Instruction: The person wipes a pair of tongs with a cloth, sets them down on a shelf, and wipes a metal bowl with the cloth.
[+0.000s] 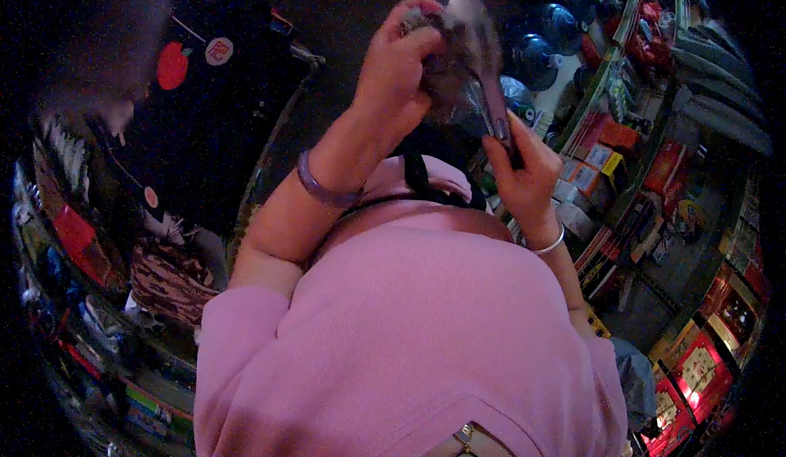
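Observation:
My left hand (397, 60), with a purple bangle at the wrist, is raised in front of my chest. Its fingers are curled round a crumpled greyish cloth-like thing (422, 23), blurred by motion. To its right, my right hand (524, 171) grips the dark lower end of a long grey tool (489, 89). The tool points upward and has a pale rounded tip close to my left fingers. Blur hides its exact kind, and I cannot tell whether the cloth-like thing touches it. A silver bangle circles my right wrist.
Large blue water bottles (536, 58) stand at upper right, beside shelving with small boxes (585, 175). Red packages (696, 367) lie at lower right. On the left is a large black surface (217, 121) with round red and white labels, above a patterned brown item (168, 273).

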`<move>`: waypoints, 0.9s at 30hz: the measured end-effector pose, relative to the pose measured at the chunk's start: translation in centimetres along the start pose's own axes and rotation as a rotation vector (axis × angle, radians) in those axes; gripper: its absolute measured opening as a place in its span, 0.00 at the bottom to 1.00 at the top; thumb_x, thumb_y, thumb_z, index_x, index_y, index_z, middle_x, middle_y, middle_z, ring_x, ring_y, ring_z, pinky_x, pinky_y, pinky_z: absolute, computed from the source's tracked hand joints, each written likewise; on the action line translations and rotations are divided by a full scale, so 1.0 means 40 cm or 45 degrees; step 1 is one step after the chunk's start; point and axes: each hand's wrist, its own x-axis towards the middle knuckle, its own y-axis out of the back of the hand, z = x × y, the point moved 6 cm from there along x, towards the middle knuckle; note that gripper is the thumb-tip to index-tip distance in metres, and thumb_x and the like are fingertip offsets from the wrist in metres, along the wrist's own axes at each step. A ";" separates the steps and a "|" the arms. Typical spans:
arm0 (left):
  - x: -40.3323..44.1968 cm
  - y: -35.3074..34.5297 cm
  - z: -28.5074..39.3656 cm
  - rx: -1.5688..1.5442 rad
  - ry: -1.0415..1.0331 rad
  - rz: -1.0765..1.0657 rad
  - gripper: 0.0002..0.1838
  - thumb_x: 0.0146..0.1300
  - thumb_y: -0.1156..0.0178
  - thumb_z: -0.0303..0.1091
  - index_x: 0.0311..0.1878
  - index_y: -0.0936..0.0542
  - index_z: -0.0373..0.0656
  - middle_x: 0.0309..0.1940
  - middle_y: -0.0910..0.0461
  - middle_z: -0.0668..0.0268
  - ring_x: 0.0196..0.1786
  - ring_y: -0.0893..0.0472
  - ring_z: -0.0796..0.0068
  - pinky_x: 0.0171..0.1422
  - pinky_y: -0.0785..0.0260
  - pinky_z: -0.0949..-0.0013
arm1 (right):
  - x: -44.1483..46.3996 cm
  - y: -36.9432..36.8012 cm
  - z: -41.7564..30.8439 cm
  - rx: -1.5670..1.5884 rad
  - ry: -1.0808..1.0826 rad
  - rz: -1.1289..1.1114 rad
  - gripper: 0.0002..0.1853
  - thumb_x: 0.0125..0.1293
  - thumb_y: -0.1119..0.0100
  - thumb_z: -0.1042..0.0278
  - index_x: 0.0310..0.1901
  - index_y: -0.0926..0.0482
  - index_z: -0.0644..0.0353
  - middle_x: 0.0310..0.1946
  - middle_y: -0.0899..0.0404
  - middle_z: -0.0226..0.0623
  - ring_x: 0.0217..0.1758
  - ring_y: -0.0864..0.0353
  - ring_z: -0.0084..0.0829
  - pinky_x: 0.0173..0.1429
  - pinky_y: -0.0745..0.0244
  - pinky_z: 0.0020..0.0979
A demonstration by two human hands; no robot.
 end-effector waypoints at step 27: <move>0.049 -0.004 0.138 1.270 -0.240 -0.365 0.11 0.53 0.39 0.32 0.40 0.22 0.41 0.31 0.21 0.70 0.33 0.23 0.82 0.39 0.29 0.77 | 0.034 0.034 -0.020 -0.409 0.398 -0.156 0.20 0.49 0.35 0.67 0.47 0.22 0.56 0.20 0.25 0.35 0.21 0.25 0.33 0.27 0.29 0.32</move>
